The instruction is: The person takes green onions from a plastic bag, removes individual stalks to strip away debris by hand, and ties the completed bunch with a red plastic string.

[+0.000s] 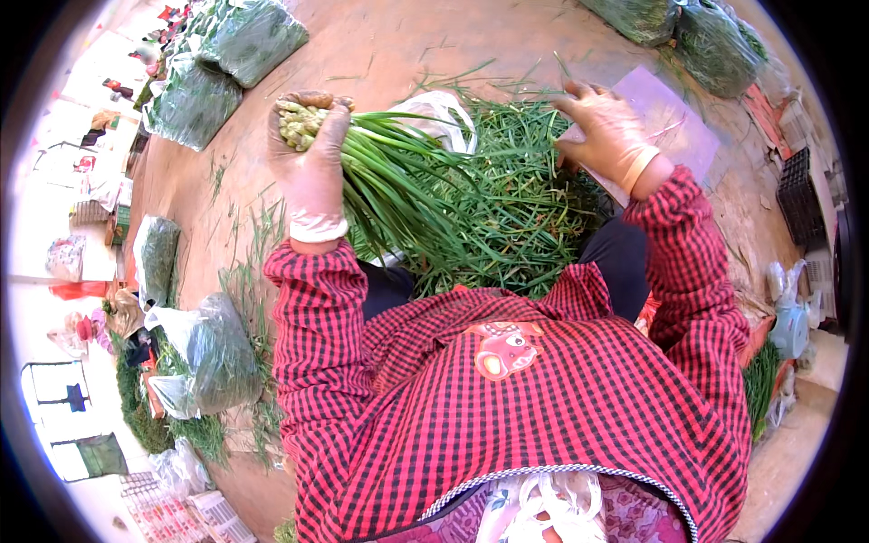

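Observation:
My left hand (311,159), in a thin translucent glove, is closed round a bunch of long green leafy stalks (400,176), likely Chinese chives or a similar allium. Their pale cut ends point up and left out of the fist, and the leaves hang to the right. My right hand (601,132), gloved too, is raised at the right edge of a heap of loose green leaves (516,197). Its fingers are spread, with a thin green blade by the fingertips; whether they pinch it is unclear. A white plastic bag (441,119) lies at the back of the heap.
A pale purple board (686,136) lies beyond my right hand. Filled plastic bags of greens stand at the upper left (193,102), left (217,360) and upper right (716,51). A black crate (801,197) and a light-blue device (789,329) are at the right.

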A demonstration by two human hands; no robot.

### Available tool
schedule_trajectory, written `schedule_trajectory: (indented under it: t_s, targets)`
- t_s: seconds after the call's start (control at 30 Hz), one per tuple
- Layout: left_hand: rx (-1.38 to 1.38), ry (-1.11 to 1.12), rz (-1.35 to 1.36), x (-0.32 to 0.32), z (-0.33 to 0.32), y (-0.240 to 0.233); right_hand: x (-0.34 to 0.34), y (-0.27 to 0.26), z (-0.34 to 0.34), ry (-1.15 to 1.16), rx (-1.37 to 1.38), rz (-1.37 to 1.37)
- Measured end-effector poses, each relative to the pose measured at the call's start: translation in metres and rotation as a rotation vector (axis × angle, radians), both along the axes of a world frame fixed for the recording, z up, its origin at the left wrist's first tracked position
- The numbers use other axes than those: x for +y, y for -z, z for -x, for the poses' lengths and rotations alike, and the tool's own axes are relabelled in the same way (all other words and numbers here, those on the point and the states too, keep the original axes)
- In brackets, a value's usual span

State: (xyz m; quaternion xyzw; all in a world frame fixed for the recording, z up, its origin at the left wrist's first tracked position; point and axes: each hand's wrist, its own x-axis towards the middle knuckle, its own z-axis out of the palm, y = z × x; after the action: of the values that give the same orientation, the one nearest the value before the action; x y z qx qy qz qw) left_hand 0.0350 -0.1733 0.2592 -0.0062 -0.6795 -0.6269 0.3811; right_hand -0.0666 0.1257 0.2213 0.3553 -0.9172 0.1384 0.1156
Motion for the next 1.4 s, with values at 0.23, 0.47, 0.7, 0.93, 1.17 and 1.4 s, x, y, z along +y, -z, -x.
schedule_trajectory:
  t_s: [0.23,0.47,0.7,0.93,1.17,1.4]
  targets:
    - [0.024,0.234,-0.36,0.073,-0.002,-0.017,-0.123,0.006,-0.058,-0.369,-0.123,0.669]
    - [-0.206,0.537,-0.267,0.072,-0.003,-0.01,-0.103,0.029,-0.042,-0.46,-0.854,1.2]
    - [-0.322,0.93,-0.418,0.048,-0.005,0.007,-0.09,0.018,-0.059,-0.78,-1.839,0.903]
    - [-0.364,0.633,-0.418,0.048,-0.007,0.002,-0.094,0.029,-0.049,-0.572,-1.702,0.723]
    - [-0.246,0.327,-0.382,-0.054,0.01,-0.025,-0.058,0.092,-0.023,-0.16,-1.146,0.611]
    - [-0.032,0.192,-0.484,-0.088,-0.005,0.009,-0.026,0.053,-0.001,-0.299,-1.374,0.543]
